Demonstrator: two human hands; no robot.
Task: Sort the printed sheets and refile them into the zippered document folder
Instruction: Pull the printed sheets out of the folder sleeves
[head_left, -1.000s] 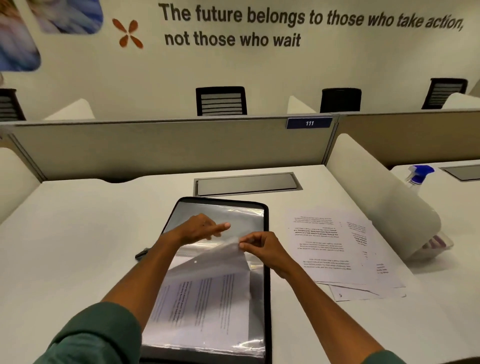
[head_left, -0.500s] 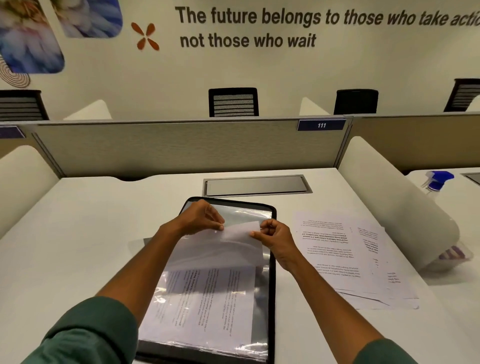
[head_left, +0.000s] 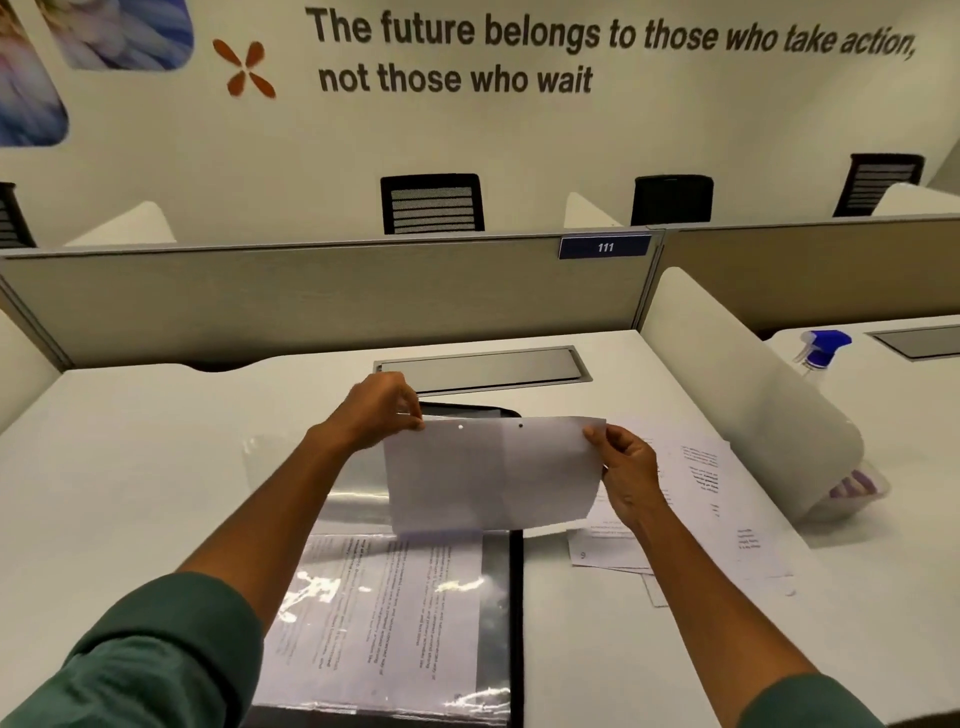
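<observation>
sheet (head_left: 493, 475) raised above folder (head_left: 457, 623) | left hand (head_left: 382, 410) pinches its top-left corner | right hand (head_left: 626, 467) pinches its right edge

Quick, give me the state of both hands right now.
Left hand: pinches the top left corner of the punched sheet.
Right hand: grips the sheet's right edge, holding it up over the open folder.

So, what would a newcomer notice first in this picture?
First, the white punched sheet of paper held up at centre, pinched at its top corners by the left hand and right hand. Below it lies the black folder with clear sleeves; loose printed pages lie to its right.
</observation>
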